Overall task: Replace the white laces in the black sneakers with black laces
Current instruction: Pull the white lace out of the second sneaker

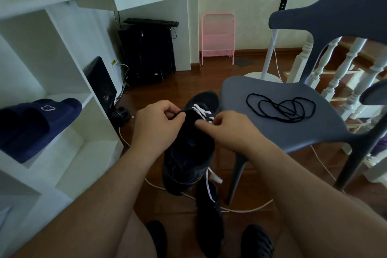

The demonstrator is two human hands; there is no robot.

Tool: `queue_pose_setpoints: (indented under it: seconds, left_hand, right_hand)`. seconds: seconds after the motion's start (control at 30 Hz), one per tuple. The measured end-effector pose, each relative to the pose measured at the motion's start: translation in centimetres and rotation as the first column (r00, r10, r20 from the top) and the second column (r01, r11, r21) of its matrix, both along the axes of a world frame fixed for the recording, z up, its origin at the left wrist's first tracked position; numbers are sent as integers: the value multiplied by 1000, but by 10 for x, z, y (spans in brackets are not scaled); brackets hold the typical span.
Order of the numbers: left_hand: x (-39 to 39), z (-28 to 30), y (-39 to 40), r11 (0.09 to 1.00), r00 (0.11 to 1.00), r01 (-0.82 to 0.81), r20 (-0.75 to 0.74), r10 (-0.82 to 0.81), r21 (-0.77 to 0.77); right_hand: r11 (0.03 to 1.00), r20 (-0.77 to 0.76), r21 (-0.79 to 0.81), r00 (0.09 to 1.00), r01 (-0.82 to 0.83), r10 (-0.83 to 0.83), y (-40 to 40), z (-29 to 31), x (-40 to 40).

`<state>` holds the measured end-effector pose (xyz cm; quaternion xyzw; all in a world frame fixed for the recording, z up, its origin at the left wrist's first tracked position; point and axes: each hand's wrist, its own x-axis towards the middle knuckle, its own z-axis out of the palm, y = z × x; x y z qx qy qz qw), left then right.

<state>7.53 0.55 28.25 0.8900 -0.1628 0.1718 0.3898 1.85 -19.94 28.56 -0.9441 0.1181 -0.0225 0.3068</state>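
Note:
A black sneaker (189, 148) is held up in front of me, toe pointing away. White laces (202, 112) cross its upper eyelets, and loose white ends (211, 180) hang below its heel. My left hand (156, 121) pinches the lace at the sneaker's left side. My right hand (228, 129) pinches the lace on the right side, fingers curled. The second black sneaker (210, 220) lies on the floor below. Black laces (280, 108) lie in loose coils on the grey chair seat (326, 123) to the right.
White shelves (62, 111) stand at left with a navy slipper (35, 123) on one. A white cable (247, 208) runs over the wooden floor. A fan stand (270, 54), a pink rack (217, 37) and white stair balusters (343, 81) are behind. My feet in black shoes (256, 241) show below.

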Motion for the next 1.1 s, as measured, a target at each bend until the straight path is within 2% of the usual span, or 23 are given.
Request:
queue_pose_setpoints:
  seconds: [0.1,0.2,0.27,0.33,0.43,0.5,0.57,0.63,0.7,0.87,1.1]
  left_hand:
    - [-6,-4,-9,995,995,98,9,-98,14]
    - [-4,-6,-11,995,995,98,-3,-98,-26]
    - [7,-5,-4,992,997,29,-61,-37,-126]
    - [17,-5,1,954,981,-34,-193,-26,-298]
    - [18,-1,-2,901,946,-97,-321,-49,-422]
    - [16,0,-4,927,937,-75,-343,-60,-367]
    - [13,-3,-3,982,940,22,-330,-84,-189]
    - [7,-8,-5,995,966,93,-245,-83,33]
    - [1,-7,-13,982,988,117,-114,-101,145]
    - [-10,-1,-27,977,987,123,83,-140,175]
    - [-11,0,-27,968,972,111,180,-153,223]
  right_hand:
    - [995,-115,-89,993,-40,30,0,-8,3]
    - [998,-35,-31,998,57,-58,-17,-5,7]
    - [985,14,110,991,134,-136,-31,-2,8]
    - [966,39,193,983,171,-182,-36,-4,10]
    - [985,111,120,984,125,-138,-31,-6,13]
    - [995,164,66,982,80,-90,-23,-3,12]
    - [998,206,-11,977,55,-52,-13,0,8]
    - [998,239,-68,971,20,-3,-1,2,2]
    - [993,252,-118,967,-10,40,7,5,-3]
    - [980,245,-194,966,-37,85,17,9,-8]
    - [980,235,-187,966,-68,111,22,6,-9]
